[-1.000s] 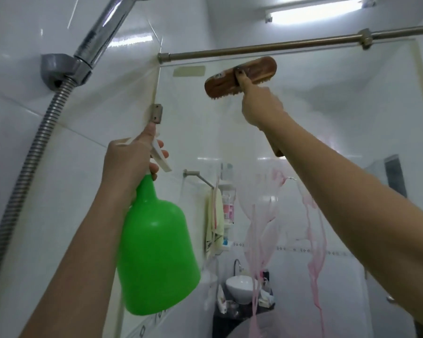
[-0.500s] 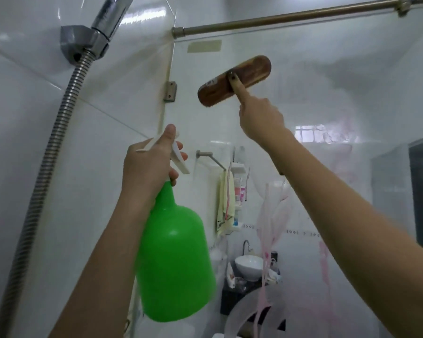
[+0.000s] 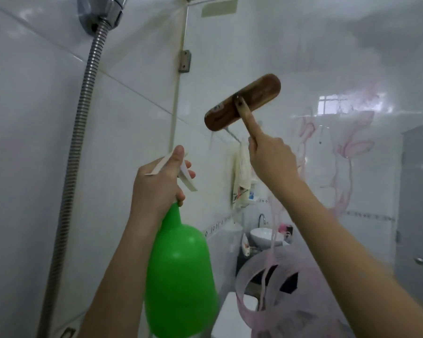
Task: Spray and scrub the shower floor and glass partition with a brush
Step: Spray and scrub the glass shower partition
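Overhead, the brush lies against the glass partition near its upper left edge, long axis slanting up to the right, just above both hands; the right hand, nearer, grips its handle, forefinger stretched onto its back; the left hand is clamped round the green spray bottle at the neck.

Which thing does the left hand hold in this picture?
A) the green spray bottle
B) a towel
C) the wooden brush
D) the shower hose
A: the left hand grips the neck of the bottle, while the right hand holds the brush.
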Demonstrator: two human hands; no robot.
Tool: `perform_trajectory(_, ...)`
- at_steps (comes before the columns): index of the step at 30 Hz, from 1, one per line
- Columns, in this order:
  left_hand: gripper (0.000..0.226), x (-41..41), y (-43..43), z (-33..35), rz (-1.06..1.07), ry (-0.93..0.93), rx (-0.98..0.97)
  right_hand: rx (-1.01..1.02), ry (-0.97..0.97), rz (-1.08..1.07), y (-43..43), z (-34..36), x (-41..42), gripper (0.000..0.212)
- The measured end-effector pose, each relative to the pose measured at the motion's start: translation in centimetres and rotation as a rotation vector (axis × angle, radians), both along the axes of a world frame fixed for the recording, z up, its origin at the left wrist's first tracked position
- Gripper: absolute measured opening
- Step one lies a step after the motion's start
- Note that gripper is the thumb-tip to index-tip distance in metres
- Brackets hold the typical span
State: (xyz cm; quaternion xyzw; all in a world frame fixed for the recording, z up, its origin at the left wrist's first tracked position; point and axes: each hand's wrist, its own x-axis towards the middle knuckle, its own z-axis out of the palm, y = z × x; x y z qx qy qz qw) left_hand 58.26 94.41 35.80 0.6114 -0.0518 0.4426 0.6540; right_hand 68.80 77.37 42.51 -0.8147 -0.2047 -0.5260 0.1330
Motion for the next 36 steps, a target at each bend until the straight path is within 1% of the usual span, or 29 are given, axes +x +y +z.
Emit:
perform_trajectory(3, 0.041, -0.3, 0.2, -0.6, 0.006, -0.013, 0.017, -0.027, 0.126, -0.015, -1.8, -12.9, -2.8, 0.074)
perform_trajectory(4, 0.041, -0.6, 0.4, -0.8, 0.0, -0.017, 0.014, -0.058, 0.169, -0.002, -2.0, -14.1, -3.1, 0.077)
perform_trajectory(5, 0.041, -0.8, 0.6, -0.9, -0.002, -0.02, 0.011, -0.081, 0.163, 0.016, -1.7, -13.5, -2.5, 0.075)
perform_trajectory(6, 0.04, -1.0, 0.7, -0.9, 0.0, -0.018, 0.01, -0.103, 0.108, 0.015, -1.2, -11.3, -1.8, 0.071)
perform_trajectory(9, 0.039, -1.5, 0.7, -0.7, -0.001, -0.013, 0.002, -0.045, -0.039, -0.023, 1.2, -1.2, -0.2, 0.065)
perform_trajectory(10, 0.039, -1.6, 0.5, -0.5, -0.006, -0.011, 0.007, -0.03, -0.057, 0.0, 1.4, 1.5, 0.3, 0.065)
perform_trajectory(11, 0.039, -1.5, 0.1, -0.4, -0.009, -0.008, 0.017, -0.01, -0.055, 0.005, 1.3, 2.4, 0.4, 0.065)
perform_trajectory(12, 0.04, -1.4, -0.2, -0.3, -0.012, -0.009, 0.027, -0.001, -0.049, 0.002, 0.8, 1.6, 0.3, 0.065)
perform_trajectory(13, 0.04, -1.3, -0.5, -0.2, -0.015, -0.016, 0.034, 0.039, -0.015, 0.019, -0.3, -0.8, -0.3, 0.066)
perform_trajectory(15, 0.04, -1.0, -1.1, -0.3, -0.024, -0.032, 0.039, 0.108, 0.093, 0.04, -3.2, -8.2, -2.6, 0.068)
perform_trajectory(16, 0.04, -0.7, -1.5, -0.5, -0.035, -0.035, 0.038, 0.106, 0.135, 0.024, -4.6, -11.7, -4.0, 0.068)
perform_trajectory(17, 0.039, -0.5, -1.8, -0.6, -0.049, -0.038, 0.038, 0.085, 0.166, 0.019, -5.3, -12.9, -4.9, 0.068)
perform_trajectory(18, 0.038, -0.2, -2.2, -0.7, -0.064, -0.036, 0.043, 0.064, 0.155, 0.024, -5.6, -12.1, -4.4, 0.067)
perform_trajectory(19, 0.037, 0.1, -2.6, -0.7, -0.078, -0.03, 0.055, 0.057, 0.099, 0.009, -5.8, -9.9, -3.5, 0.065)
perform_trajectory(22, 0.035, 0.8, -4.3, -0.5, -0.112, -0.028, 0.071, 0.117, -0.039, -0.052, -6.1, 1.0, -1.4, 0.06)
perform_trajectory(23, 0.036, 0.9, -4.8, -0.2, -0.122, -0.028, 0.08, 0.129, -0.073, -0.042, -6.7, 3.5, -1.0, 0.06)
perform_trajectory(24, 0.036, 1.1, -5.3, 0.0, -0.13, -0.028, 0.09, 0.141, -0.082, -0.056, -7.4, 4.2, -1.0, 0.06)
perform_trajectory(25, 0.037, 1.2, -5.8, 0.3, -0.136, -0.032, 0.098, 0.156, -0.058, -0.069, -8.4, 2.8, -1.0, 0.06)
perform_trajectory(26, 0.037, 1.3, -6.3, 0.6, -0.137, -0.043, 0.103, 0.186, -0.007, -0.064, -9.5, -0.2, -1.8, 0.06)
perform_trajectory(29, 0.041, 2.0, -7.5, 1.1, -0.125, -0.067, 0.122, 0.188, 0.16, -0.062, -12.2, -12.1, -5.9, 0.066)
perform_trajectory(30, 0.043, 2.2, -7.8, 1.2, -0.13, -0.074, 0.128, 0.161, 0.187, -0.076, -12.6, -13.0, -6.7, 0.067)
perform_trajectory(32, 0.044, 2.8, -8.7, 1.6, -0.157, -0.06, 0.144, 0.121, 0.105, -0.129, -13.9, -9.8, -5.1, 0.064)
perform_trajectory(36, 0.041, 4.0, -10.6, 2.9, -0.29, -0.059, 0.149, 0.242, -0.072, -0.146, -16.5, 3.8, -3.3, 0.055)
